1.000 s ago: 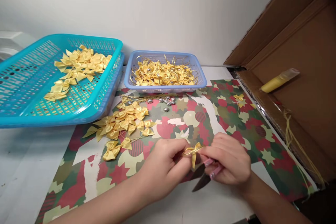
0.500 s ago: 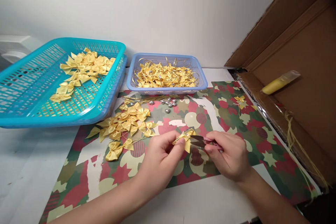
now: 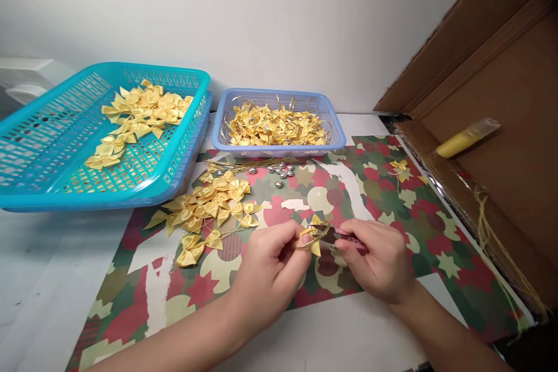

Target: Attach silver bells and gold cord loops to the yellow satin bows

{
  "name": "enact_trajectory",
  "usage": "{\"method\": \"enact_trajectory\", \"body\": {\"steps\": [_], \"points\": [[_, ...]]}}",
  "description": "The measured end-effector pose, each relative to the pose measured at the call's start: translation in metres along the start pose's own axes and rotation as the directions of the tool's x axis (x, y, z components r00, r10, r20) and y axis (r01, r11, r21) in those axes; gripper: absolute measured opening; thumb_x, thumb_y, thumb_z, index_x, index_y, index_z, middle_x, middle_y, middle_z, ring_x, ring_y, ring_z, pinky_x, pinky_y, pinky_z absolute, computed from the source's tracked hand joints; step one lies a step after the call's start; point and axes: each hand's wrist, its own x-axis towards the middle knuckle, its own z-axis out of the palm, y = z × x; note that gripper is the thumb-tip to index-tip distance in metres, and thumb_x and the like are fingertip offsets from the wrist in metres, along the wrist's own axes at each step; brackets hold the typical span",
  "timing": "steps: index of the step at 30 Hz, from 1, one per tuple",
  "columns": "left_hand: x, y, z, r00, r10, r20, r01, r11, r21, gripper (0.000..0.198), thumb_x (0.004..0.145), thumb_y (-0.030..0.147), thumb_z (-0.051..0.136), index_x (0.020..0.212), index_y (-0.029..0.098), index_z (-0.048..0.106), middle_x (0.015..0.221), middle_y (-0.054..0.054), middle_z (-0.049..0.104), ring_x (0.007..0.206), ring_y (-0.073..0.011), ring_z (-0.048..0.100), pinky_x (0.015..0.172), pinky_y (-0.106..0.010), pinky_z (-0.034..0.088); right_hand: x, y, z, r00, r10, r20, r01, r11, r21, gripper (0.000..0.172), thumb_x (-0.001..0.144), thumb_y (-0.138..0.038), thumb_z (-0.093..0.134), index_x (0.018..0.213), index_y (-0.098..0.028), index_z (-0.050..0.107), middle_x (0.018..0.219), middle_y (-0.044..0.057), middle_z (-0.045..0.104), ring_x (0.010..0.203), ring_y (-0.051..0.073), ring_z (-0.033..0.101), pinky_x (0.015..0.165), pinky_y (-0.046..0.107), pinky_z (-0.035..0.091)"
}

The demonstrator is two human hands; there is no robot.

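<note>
My left hand (image 3: 275,267) pinches a yellow ribbon bow (image 3: 316,247) with a loop of gold cord (image 3: 323,233) on it. In my right hand (image 3: 378,256) is a pair of small pink-handled scissors (image 3: 351,238). Their dark blades reach left to the bow and cord, and the tips are partly hidden there. To the left of my hands lies a pile of yellow bows (image 3: 218,197). Several silver bells (image 3: 282,170) and some lengths of gold cord (image 3: 235,165) rest beyond them.
A turquoise basket (image 3: 183,145) with loose bows stands at the left. Behind the work, a blue basket (image 3: 279,152) holds bows with gold cords. Patterned paper (image 3: 192,290) covers the table. Cardboard (image 3: 488,70) walls the right side, with a yellow tube (image 3: 466,138) and hanging threads (image 3: 483,221).
The bow and gold loop have turned in my left fingers, the loop now standing out to the right. The scissors have shifted slightly left, and their blades look closer together.
</note>
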Motion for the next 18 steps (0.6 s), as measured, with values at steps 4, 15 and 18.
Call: {"method": "enact_trajectory", "body": {"steps": [4,15,18], "points": [[-0.0017,-0.0012,0.0006,1.000,-0.010,0.009,0.010,1.000,-0.002,0.032,0.091,0.024,0.041,0.060,0.020,0.035,0.052,0.007,0.027,0.047,-0.0083,0.024,0.044,-0.022,0.021,-0.0007,-0.0005,0.0015,1.000,0.001,0.010,-0.001,1.000,0.017,0.040,0.099,-0.041,0.042,0.069,-0.018,0.056,0.046,-0.004,0.046,0.042,0.009,0.039,0.045,0.023,0.031],[-0.0025,-0.0022,0.0039,0.995,-0.086,0.042,0.089,0.994,-0.058,0.031,0.092,0.027,0.041,0.062,0.019,0.044,0.054,0.006,0.034,0.049,-0.0087,0.029,0.045,-0.022,0.024,-0.0021,-0.0012,0.0037,1.000,0.008,0.011,-0.008,1.000,0.018,0.038,0.098,-0.039,0.044,0.068,-0.018,0.056,0.048,-0.003,0.048,0.042,0.010,0.041,0.045,0.023,0.032],[-0.0030,-0.0029,0.0034,0.995,-0.093,0.044,0.096,0.993,-0.074,0.030,0.092,0.026,0.041,0.062,0.019,0.042,0.054,0.006,0.033,0.049,-0.0087,0.029,0.045,-0.022,0.025,-0.0023,-0.0014,0.0045,1.000,0.017,0.009,-0.018,1.000,0.023,0.037,0.098,-0.038,0.044,0.069,-0.018,0.055,0.046,-0.004,0.046,0.041,0.009,0.041,0.045,0.022,0.031]]}}
